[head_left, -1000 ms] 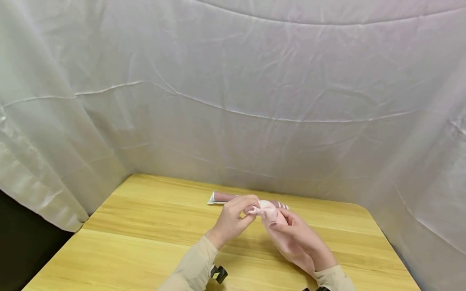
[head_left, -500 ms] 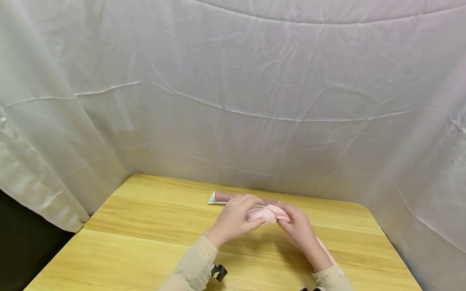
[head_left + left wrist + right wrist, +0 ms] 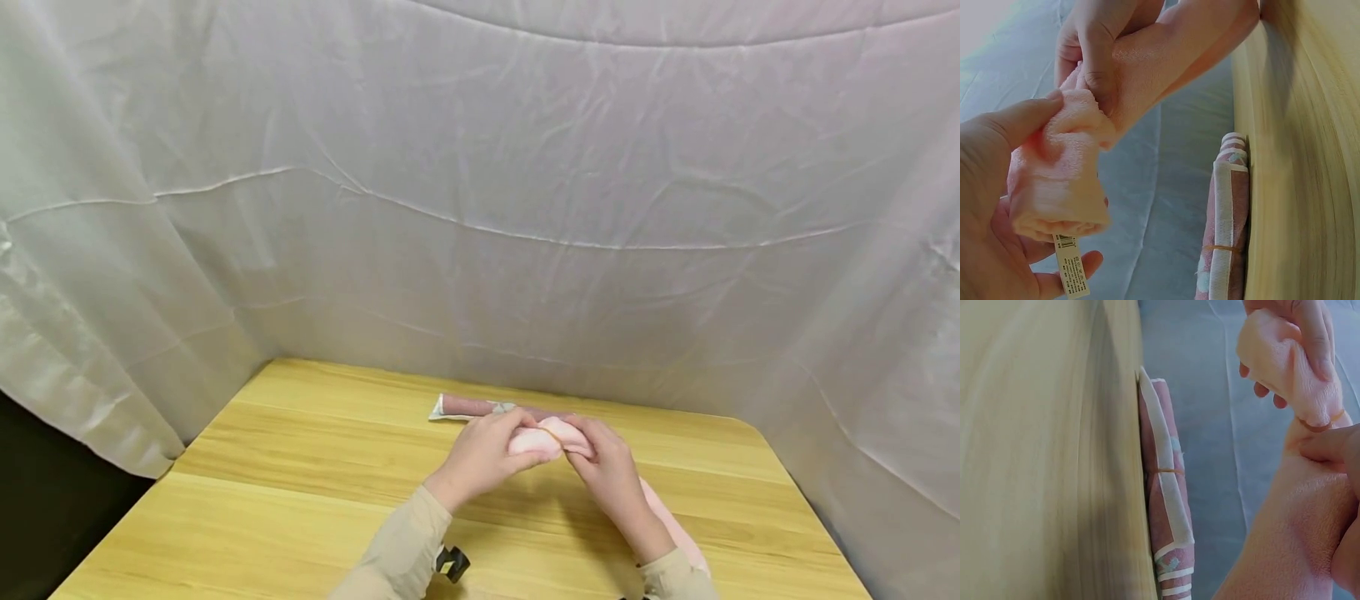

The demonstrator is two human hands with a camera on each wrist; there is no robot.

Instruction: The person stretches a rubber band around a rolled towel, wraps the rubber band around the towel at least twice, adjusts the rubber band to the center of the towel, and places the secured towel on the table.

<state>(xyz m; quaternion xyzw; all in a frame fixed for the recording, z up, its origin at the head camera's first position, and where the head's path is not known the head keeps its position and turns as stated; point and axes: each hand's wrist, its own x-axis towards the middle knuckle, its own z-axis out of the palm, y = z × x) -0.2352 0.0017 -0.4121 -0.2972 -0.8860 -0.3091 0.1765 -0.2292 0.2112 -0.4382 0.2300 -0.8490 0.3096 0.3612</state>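
Over the table, a pink towel [image 3: 534,443] stretches between both hands. My left hand [image 3: 480,458] grips its bunched, rolled end, thumb on top and fingers beneath, as the left wrist view shows. A white label [image 3: 1071,265] with print hangs from that end. An orange rubber band [image 3: 1316,427] circles the towel between the hands. Just past the band my right hand [image 3: 613,471] pinches the cloth, thumb close to the band. The towel's loose length [image 3: 1285,531] runs back beneath the right forearm, partly hidden by it.
A rolled mauve towel [image 3: 467,406] with white stripes lies on the wooden table [image 3: 315,467] behind the hands, held by its own rubber band [image 3: 1169,470]. A pale curtain [image 3: 480,292] stands along the table's far edge.
The left hand has gone from pinching the towel's twisted tip to gripping its bunched end. The right hand has turned, and the loose length has swung right behind its forearm. The orange band now shows.
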